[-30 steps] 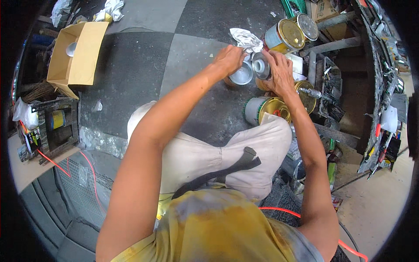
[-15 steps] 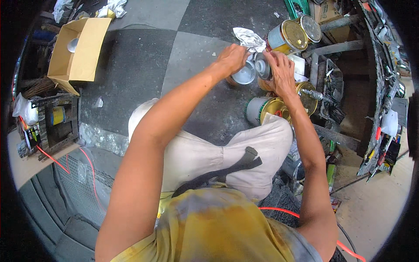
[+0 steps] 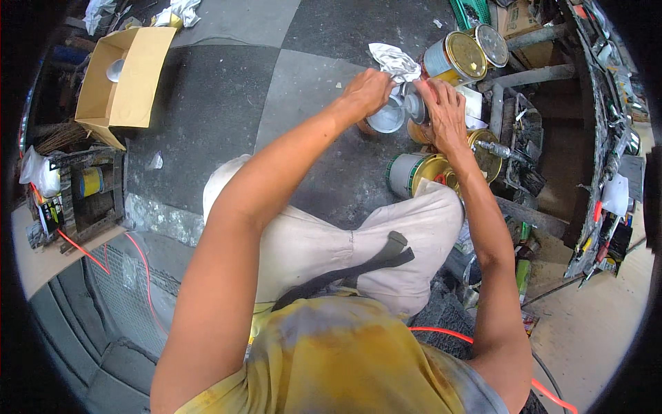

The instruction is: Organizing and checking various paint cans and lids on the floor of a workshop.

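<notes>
My left hand grips the rim of a small silver metal can held above the floor. My right hand is closed on a small grey round part pressed against the can's side. A crumpled white cloth lies just behind both hands. What sits inside the can is hidden by my fingers.
Gold-lidded paint cans stand behind the hands; another gold-lidded can sits by my right knee. An open cardboard box lies at far left. A cluttered tool rack lines the right. An orange cable runs at the left.
Both hands have stayed on the can with only slight shifts of the fingers; nothing was let go or picked up.
</notes>
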Demonstrator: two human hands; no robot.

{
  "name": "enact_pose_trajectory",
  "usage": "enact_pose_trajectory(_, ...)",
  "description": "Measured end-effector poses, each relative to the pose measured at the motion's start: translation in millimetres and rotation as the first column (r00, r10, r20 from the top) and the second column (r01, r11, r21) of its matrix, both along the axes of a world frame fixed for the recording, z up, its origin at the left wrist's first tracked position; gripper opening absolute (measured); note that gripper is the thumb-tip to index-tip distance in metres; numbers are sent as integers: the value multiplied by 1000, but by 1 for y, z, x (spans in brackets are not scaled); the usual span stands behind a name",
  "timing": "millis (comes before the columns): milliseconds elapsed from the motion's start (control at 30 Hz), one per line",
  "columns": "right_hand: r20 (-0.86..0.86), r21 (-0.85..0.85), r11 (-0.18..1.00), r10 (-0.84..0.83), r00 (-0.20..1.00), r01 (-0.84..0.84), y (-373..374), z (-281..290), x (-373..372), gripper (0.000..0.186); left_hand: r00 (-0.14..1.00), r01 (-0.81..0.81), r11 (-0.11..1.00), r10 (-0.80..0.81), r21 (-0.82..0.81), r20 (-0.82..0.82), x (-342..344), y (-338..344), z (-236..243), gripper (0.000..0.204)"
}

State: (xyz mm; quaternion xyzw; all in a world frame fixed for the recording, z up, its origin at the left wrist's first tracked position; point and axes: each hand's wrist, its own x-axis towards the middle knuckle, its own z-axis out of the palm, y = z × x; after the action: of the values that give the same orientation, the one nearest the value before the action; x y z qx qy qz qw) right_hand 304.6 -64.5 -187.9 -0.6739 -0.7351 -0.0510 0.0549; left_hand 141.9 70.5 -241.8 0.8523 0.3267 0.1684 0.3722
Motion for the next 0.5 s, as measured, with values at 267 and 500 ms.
enact_pose_trajectory(267,26,53,999,8,1000,-10,0,-5,-1,98,1000,1,1000,-1,-14,-1,0,0,1,34)
enact_pose_trajectory(500,-319,-20,977,-210,924,215,-7,-9,2,95,984,122,991,-127,-48,-122,1,-1,18,33)
